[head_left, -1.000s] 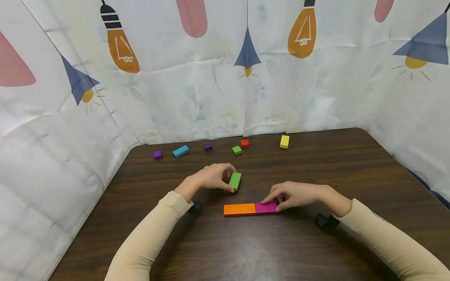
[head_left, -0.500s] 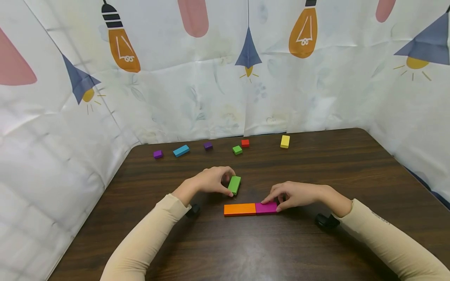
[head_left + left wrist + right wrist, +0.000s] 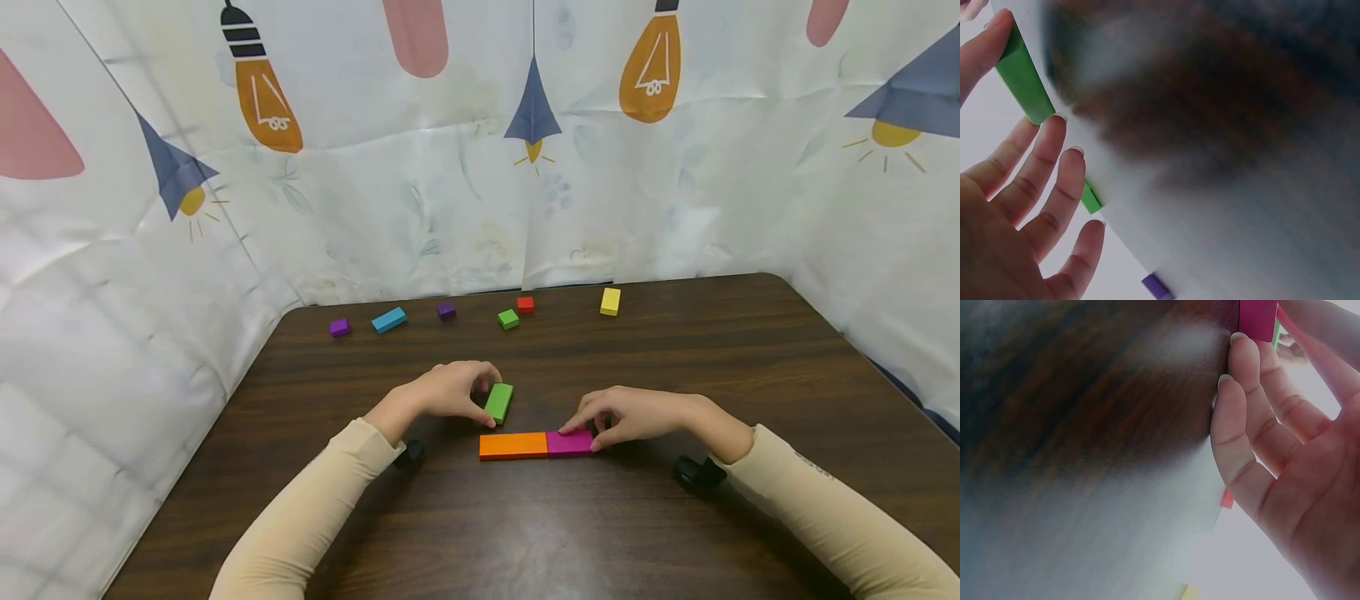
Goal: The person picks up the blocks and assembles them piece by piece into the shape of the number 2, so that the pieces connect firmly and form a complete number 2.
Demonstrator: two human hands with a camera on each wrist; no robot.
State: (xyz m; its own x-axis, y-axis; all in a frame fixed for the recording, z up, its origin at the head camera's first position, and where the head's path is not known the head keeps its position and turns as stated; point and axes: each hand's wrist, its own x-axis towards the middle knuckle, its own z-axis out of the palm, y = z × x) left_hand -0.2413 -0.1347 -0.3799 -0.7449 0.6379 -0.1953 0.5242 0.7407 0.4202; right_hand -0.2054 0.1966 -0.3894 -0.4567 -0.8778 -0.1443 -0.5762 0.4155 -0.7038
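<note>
While pinching the green block (image 3: 498,403) by its ends with left fingers (image 3: 477,414), grips with right fingers (image 3: 578,417) the magenta block (image 3: 567,447), end against the orange block (image 3: 513,447), probably to prevent shifting.

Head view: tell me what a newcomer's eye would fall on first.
Probably the orange block and magenta block, end to end on the dark table, the right hand gripping the magenta one. Just beyond them, the left hand pinches a green block. Behind, two printed orange bulbs stand out on the white cloth.
</note>
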